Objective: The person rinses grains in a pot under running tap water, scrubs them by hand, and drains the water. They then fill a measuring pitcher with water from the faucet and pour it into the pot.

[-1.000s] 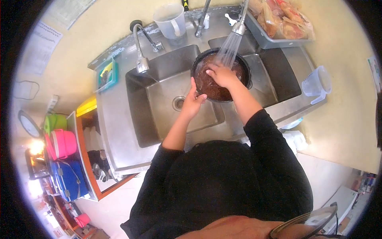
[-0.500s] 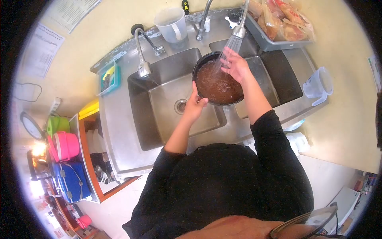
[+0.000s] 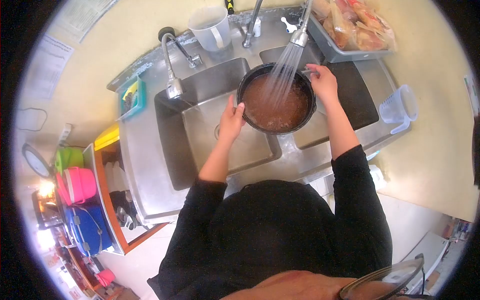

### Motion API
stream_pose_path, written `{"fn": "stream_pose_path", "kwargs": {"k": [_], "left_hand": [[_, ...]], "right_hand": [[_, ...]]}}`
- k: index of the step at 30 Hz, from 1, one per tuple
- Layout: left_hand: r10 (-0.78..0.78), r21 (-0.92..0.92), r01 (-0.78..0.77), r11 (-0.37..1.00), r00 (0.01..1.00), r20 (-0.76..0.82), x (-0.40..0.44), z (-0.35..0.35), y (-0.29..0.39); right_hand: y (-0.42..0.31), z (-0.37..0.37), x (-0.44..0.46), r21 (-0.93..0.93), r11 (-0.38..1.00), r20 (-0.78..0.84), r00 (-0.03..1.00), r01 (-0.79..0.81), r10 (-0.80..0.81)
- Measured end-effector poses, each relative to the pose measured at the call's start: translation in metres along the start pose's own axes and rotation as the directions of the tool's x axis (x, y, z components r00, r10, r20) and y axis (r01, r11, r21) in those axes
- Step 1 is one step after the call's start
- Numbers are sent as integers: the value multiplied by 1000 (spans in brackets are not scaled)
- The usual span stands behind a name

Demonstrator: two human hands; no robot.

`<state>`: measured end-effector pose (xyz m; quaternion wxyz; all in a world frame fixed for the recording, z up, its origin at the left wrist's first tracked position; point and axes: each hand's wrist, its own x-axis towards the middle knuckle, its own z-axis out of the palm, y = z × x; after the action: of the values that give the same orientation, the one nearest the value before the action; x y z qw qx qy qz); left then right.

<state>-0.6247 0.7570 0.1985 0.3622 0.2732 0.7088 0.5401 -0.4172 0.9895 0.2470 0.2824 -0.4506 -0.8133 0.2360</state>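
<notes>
A round black pot (image 3: 276,131) is held over the divider between the two sink basins, with reddish-brown contents (image 3: 265,107) under water. A spray faucet head (image 3: 299,38) above it sends a fan of water into the pot. My left hand (image 3: 232,119) grips the pot's left rim, thumb on the near side. On the upper right, my right hand (image 3: 322,82) is closed at the rim on what looks like a short handle; its fingertips are partly hidden.
Another spray faucet (image 3: 174,88) hangs over the left basin (image 3: 175,140). A clear pitcher (image 3: 210,30) stands behind the sink, a measuring jug (image 3: 398,109) at the right edge. A grey tray (image 3: 345,55) holds bagged food; a teal container (image 3: 132,97) sits left.
My right hand has left the water stream above the pot and moved right to its rim, where it now grips. The spray now falls straight into the pot.
</notes>
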Motion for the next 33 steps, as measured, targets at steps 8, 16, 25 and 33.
{"fn": "stream_pose_path", "kwargs": {"k": [8, 16, 25, 33], "left_hand": [[181, 207, -171, 963, 983, -27, 17, 9, 6], [228, 113, -218, 969, 969, -91, 7, -2, -4], [114, 196, -81, 977, 980, -166, -46, -62, 13], [44, 174, 1, 985, 966, -255, -93, -95, 40]], "right_hand": [[15, 12, -51, -12, 989, 132, 980, -147, 148], [5, 20, -75, 209, 953, 86, 975, -219, 205], [-34, 39, -123, 426, 862, 236, 953, -276, 188], [-77, 44, -147, 470, 809, 404, 901, -352, 157]]}}
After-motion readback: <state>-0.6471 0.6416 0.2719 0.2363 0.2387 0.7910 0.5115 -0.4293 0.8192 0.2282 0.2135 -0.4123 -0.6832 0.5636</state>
